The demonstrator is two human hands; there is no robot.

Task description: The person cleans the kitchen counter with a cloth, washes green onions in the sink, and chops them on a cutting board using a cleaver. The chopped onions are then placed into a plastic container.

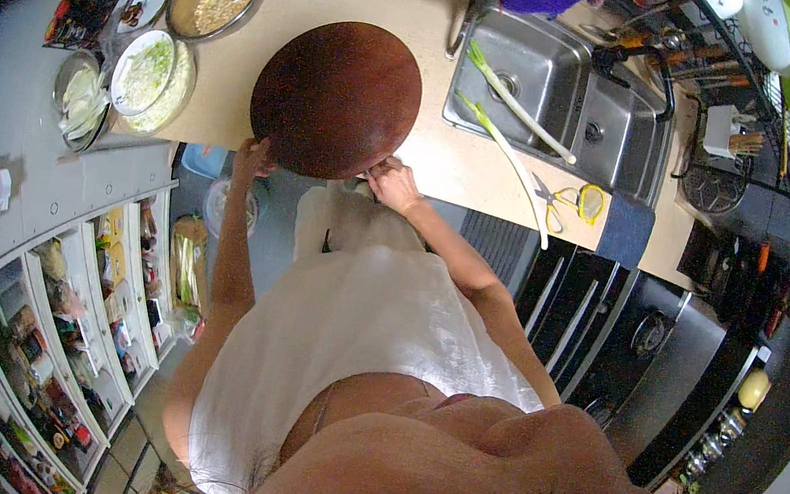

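Observation:
A large round reddish-brown wooden board (336,98) is before me, over the near part of the wooden counter. My left hand (254,155) grips its near left rim. At the near right rim, my right hand (393,182) has its fingers curled against the edge. Some fingers of both hands are hidden by the board. To the right, one long green onion (528,110) lies across the sink. A second green onion (507,153) runs from the sink rim over the counter's front edge. Scissors with yellow handles (555,203) lie beside it.
On the left stand a metal bowl of pale flakes or pieces (225,2), a white bowl of chopped greens (145,71) and a bowl of sliced pale vegetable (86,101). The double steel sink (544,48) is at right. A dark cloth (626,230) hangs over the counter edge.

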